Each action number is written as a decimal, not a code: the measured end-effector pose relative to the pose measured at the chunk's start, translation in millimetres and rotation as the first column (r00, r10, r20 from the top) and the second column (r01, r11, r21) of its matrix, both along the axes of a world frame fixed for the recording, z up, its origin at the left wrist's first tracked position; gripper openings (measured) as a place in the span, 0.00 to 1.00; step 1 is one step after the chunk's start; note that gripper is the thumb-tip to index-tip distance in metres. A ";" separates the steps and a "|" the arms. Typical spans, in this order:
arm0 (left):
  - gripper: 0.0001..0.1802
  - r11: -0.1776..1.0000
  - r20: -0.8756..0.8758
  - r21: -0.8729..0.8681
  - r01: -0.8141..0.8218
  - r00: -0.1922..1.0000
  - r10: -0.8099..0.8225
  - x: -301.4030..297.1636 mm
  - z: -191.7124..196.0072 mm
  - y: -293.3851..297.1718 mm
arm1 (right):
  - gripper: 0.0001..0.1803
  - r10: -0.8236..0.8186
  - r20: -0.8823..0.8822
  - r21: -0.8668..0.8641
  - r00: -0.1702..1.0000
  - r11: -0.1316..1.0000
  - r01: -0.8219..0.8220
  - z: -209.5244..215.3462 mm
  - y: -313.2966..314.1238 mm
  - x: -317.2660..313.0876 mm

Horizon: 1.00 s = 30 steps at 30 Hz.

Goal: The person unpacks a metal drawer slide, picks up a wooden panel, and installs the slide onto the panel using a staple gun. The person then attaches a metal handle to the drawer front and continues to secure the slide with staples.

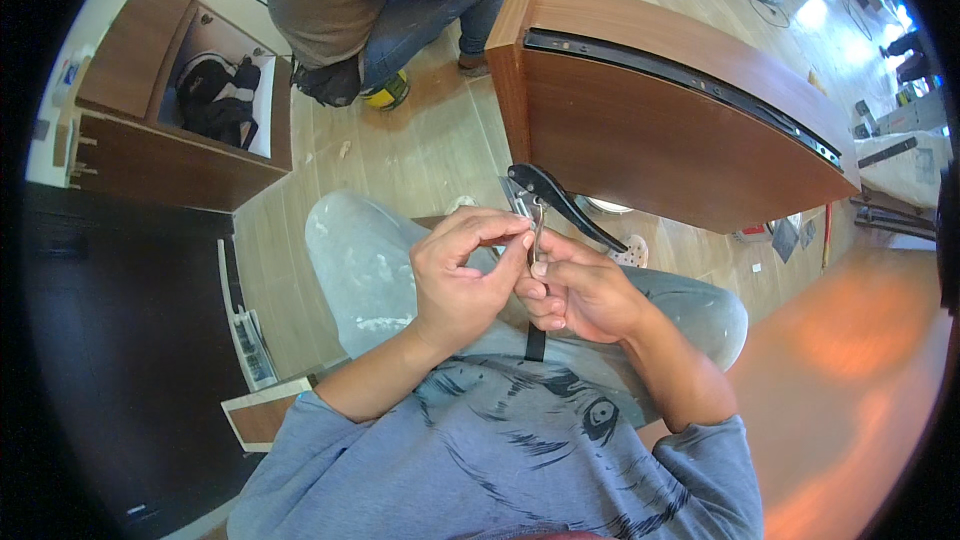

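- Pale wood-plank floor [420, 140], smooth and matt, strewn with small white scraps; glare from bright light at the upper right.
- Straight ahead, a dark brown wood-grain cabinet panel [650, 140], glossy, with a long black metal rail [690, 80] fixed along its upper face.
- At the upper left, an open brown cabinet box [150, 130] with a black bag [215, 100] lying inside on a white lining.
- Beyond it, another person [370, 0] crouched in a grey-brown shirt and blue jeans.
- Paint-flecked grey trousers [370, 270] over raised knees, and a blue-grey printed shirt below.
- Black hand tool [560, 205], with curved smooth handles and a metal head, held up just above both hands, in front of the panel's lower edge.
- Left hand [460, 280]: grip closed to a pinch, thumb and forefinger tips pressed on a thin metal pin [538, 235] standing upright below the tool's head.
- Right hand [580, 290]: fingers curled tight, thumb tip touching the pin's lower end; grip shut around the tool's lower handle, as far as can be told.
- Both hands touching each other, knuckle to knuckle.
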State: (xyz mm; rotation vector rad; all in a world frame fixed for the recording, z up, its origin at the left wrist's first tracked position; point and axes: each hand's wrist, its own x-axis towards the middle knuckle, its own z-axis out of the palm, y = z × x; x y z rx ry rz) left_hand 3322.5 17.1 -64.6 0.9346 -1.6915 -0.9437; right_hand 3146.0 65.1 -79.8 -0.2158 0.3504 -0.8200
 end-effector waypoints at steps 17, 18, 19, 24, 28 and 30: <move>0.39 0.439 -0.644 0.602 0.667 0.730 -0.226 41.8 -1.1 -31.0 | 0.31 0.266 -0.021 -0.055 0.964 0.962 -0.267 -3.5 -0.7 -6.3; 0.38 0.401 -0.653 0.607 0.686 0.719 -0.240 43.5 -2.5 -31.1 | 0.30 0.266 -0.015 -0.110 0.964 0.958 -0.266 -5.7 -1.6 -7.0; 0.32 0.448 -0.654 0.575 0.685 0.713 -0.251 42.9 -4.6 -30.5 | 0.29 0.267 -0.008 -0.164 0.964 0.950 -0.265 -8.3 -3.3 -8.1; 0.19 0.514 -0.577 0.582 0.630 0.766 -0.285 46.7 -3.5 -30.4 | 0.48 0.182 0.029 -0.198 0.983 0.965 -0.173 -21.1 -10.7 -12.1; 0.16 0.468 -0.456 0.633 0.617 0.785 -0.419 51.7 6.1 -34.3 | 0.59 0.242 0.119 -0.249 0.963 0.946 -0.207 -25.5 -13.3 -16.2; 0.16 0.430 -0.420 0.672 0.603 0.788 -0.449 51.0 10.2 -34.2 | 0.59 0.298 0.028 -0.304 0.954 0.912 -0.276 -25.2 -11.0 -14.2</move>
